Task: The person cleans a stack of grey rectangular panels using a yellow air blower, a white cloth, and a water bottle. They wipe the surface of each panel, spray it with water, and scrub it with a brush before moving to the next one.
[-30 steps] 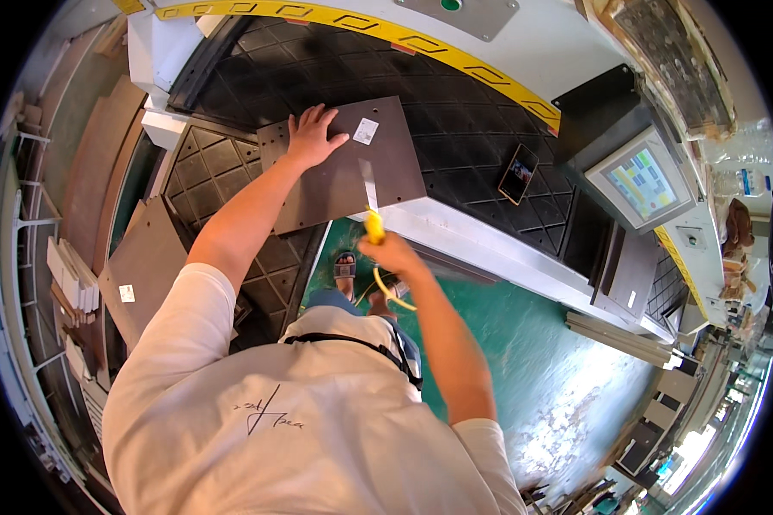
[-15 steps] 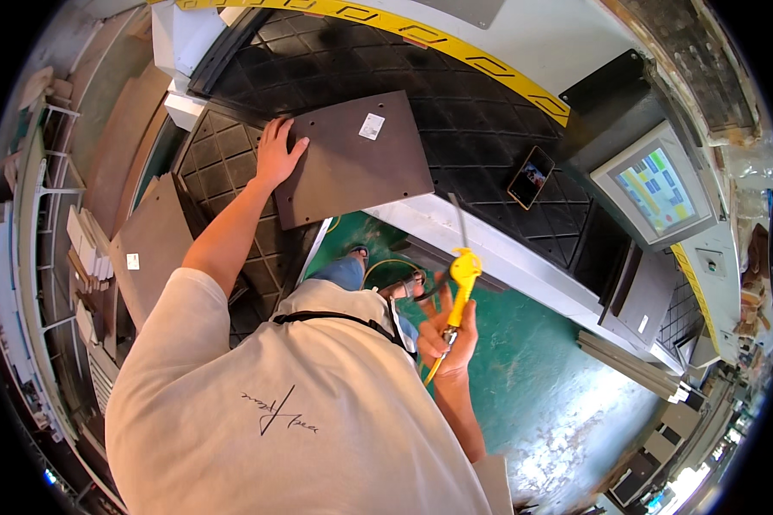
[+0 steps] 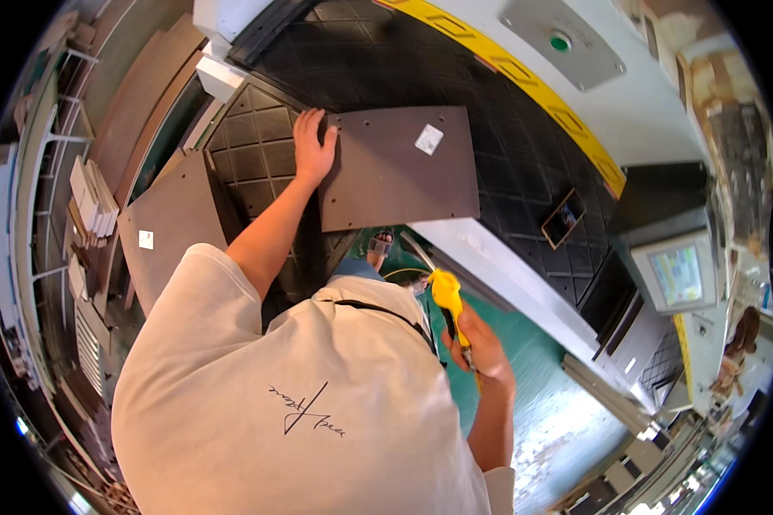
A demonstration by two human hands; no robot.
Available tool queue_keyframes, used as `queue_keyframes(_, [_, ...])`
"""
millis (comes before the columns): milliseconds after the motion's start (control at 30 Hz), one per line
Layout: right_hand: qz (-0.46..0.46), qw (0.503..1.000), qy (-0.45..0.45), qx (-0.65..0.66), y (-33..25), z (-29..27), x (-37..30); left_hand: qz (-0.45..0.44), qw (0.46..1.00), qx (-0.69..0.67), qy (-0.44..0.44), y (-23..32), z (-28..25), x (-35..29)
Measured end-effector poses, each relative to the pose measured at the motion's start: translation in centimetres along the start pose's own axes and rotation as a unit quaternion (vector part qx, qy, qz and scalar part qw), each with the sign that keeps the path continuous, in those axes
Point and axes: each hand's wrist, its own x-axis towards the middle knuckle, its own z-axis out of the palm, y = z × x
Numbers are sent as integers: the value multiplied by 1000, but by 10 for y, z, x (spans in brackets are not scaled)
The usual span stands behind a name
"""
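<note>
A dark brown panel [image 3: 404,176] with small drilled holes and a white label lies on the black tiled worktop, overhanging its near edge. My left hand [image 3: 316,153] rests on the panel's left edge with its fingers stretched out. In my right hand [image 3: 483,348] is a yellow air blow gun [image 3: 447,290], its thin metal nozzle pointing up and left. The nozzle tip shows just off the panel's near edge; whether it touches I cannot tell. My fingers partly hide the gun's grip and hose fitting.
Another labelled brown panel [image 3: 173,223] leans at my left. A phone [image 3: 563,219] lies on the worktop to the right, before a machine screen [image 3: 678,275]. A yellow strip [image 3: 524,77] runs along the machine. Boards [image 3: 614,399] lie low on the right, by the green floor [image 3: 532,369].
The head view has shifted, so the scene sits further right. My right hand has brought the blow gun's nozzle leftward along the panel's near edge. My left hand stays on the panel.
</note>
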Motion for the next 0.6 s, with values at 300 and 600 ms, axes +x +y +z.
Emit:
queue_keyframes(300, [-107, 982, 144, 58, -120, 29, 165, -99, 995, -19, -6, 7, 0, 2])
queue_keyframes(600, [-55, 998, 14, -22, -136, 76, 162, -93, 995, -38, 27, -3, 0, -1])
